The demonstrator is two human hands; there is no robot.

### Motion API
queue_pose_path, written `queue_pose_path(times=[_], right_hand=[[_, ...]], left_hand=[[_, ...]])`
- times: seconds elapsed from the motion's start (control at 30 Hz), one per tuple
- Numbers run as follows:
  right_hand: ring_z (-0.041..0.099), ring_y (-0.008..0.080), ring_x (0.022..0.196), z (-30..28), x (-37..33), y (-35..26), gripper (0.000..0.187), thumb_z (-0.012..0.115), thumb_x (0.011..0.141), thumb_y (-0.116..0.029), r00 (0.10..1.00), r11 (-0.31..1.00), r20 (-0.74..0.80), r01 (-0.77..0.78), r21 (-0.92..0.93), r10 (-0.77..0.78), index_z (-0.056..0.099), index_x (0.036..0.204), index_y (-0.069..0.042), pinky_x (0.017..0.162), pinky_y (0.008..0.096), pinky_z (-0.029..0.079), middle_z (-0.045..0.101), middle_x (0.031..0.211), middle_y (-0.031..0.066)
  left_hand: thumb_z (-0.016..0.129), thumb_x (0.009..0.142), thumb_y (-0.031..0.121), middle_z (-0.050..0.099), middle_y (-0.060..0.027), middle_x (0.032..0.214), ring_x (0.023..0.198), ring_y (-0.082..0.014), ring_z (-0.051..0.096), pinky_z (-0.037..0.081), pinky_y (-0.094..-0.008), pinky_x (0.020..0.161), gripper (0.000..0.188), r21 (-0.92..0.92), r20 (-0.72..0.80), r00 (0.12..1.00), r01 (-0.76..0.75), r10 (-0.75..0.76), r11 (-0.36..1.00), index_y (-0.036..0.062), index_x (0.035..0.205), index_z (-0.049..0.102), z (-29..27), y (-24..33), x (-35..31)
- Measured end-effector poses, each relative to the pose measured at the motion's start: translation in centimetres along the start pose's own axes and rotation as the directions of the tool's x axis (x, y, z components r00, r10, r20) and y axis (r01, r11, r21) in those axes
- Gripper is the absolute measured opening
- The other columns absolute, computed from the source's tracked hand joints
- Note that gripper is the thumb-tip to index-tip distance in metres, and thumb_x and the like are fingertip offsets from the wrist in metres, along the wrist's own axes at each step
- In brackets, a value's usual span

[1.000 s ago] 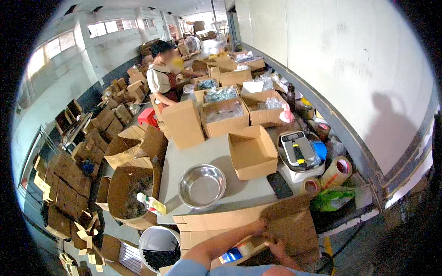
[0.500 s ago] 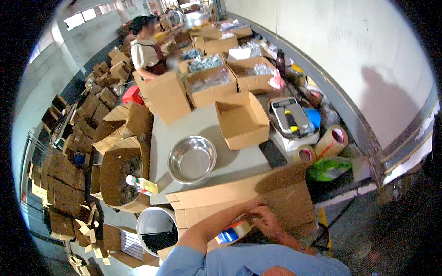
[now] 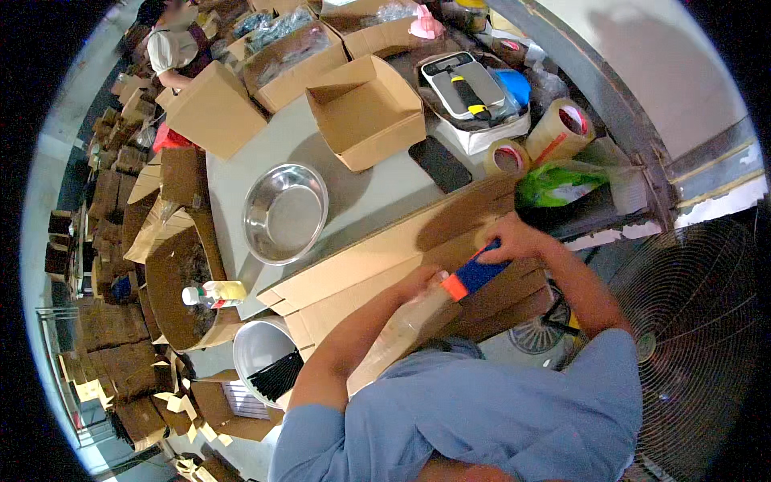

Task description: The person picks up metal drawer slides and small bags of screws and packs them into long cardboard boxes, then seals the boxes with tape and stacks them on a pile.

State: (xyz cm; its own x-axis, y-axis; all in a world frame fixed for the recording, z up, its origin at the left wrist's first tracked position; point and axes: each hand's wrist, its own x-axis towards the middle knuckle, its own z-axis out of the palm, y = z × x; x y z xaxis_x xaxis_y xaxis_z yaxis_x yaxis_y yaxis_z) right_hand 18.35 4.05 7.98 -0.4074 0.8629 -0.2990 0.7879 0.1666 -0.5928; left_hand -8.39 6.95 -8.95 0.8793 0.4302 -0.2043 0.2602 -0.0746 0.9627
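Note:
My right hand (image 3: 514, 239) grips a blue and orange tape dispenser (image 3: 479, 279) by its blue part, over a folded cardboard box (image 3: 353, 275) at the table's near edge. My left hand (image 3: 423, 283) is right by the dispenser's orange end, fingers bent together over the cardboard. What those fingers pinch, if anything, is too small to make out. Below my hands, the brown cardboard surface (image 3: 409, 321) has a shiny patch.
A steel bowl (image 3: 287, 214), an open carton (image 3: 365, 112) and a black phone (image 3: 440, 163) lie beyond my hands. Tape rolls (image 3: 558, 132) stand at right, a bottle (image 3: 215, 294) and white bucket (image 3: 265, 353) at left. A fan (image 3: 683, 345) is at right; another person (image 3: 173, 50) stands far left.
My right hand has taken up the tape dispenser, which lay near my body, and brought it over the cardboard. My hands have moved apart. The view has shifted, looking lower.

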Motion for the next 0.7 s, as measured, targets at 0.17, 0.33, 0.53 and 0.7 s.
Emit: queue_pose_path(times=[0.17, 0.33, 0.53, 0.7], right_hand=[[0.06, 0.0322, 0.081, -1.0, -0.4, 2.4, 0.047, 0.066, 0.066, -0.053, 0.991, 0.99, 0.011, -0.135, -0.031, 0.136, 0.07, 0.084, -0.01, 0.09, 0.0479, 0.032, 0.066, 0.082, 0.0131], [0.06, 0.0341, 0.087, 3.7, 2.1, 0.2, 0.062, 0.058, 0.063, -0.067, 0.982, 0.947, 0.083, -0.141, -0.287, 0.172, 0.07, 0.087, -0.011, 0.088, 0.0549, 0.028, 0.066, 0.089, 0.016], [0.061, 0.0342, 0.088, 6.5, 2.4, -5.6, 0.058, 0.058, 0.066, -0.063, 0.946, 0.856, -0.136, -0.325, -0.402, 0.295, 0.07, 0.09, -0.013, 0.085, 0.0568, 0.032, 0.066, 0.088, 0.0159], [0.059, 0.0314, 0.085, 3.5, -1.0, -7.6, 0.045, 0.06, 0.073, -0.051, 0.881, 0.821, -0.4, -0.415, -0.393, 0.254, 0.067, 0.079, -0.007, 0.087, 0.0484, 0.03, 0.065, 0.084, 0.0143]], left_hand=[[0.044, 0.093, 0.038, 0.058, -0.0183, 0.082, 0.081, -0.0347, 0.055, 0.043, -0.0415, 0.073, 0.038, 0.242, -0.047, 0.994, 0.106, -0.097, 0.965, 0.002, 0.089, 0.056, -0.2, 0.8, -1.0], [0.054, 0.087, 0.035, 0.058, -0.0141, 0.088, 0.084, -0.0313, 0.055, 0.044, -0.0412, 0.073, 0.028, -0.06, -0.13, 0.973, 0.182, -0.189, 0.981, 0.0072, 0.089, 0.06, 0.8, 4.4, -3.0], [0.055, 0.077, 0.058, 0.061, -0.0086, 0.097, 0.114, -0.0277, 0.043, 0.033, -0.0474, 0.096, 0.052, 0.892, 0.172, 0.955, -0.255, 0.242, 0.373, 0.0082, 0.089, 0.067, 2.1, 12.5, -4.6], [0.041, 0.079, 0.069, 0.064, -0.0108, 0.099, 0.118, -0.0289, 0.042, 0.017, -0.0552, 0.104, 0.071, 0.944, 0.072, 0.997, -0.073, 0.013, 0.323, 0.0056, 0.092, 0.07, 4.3, 12.5, -4.7]])
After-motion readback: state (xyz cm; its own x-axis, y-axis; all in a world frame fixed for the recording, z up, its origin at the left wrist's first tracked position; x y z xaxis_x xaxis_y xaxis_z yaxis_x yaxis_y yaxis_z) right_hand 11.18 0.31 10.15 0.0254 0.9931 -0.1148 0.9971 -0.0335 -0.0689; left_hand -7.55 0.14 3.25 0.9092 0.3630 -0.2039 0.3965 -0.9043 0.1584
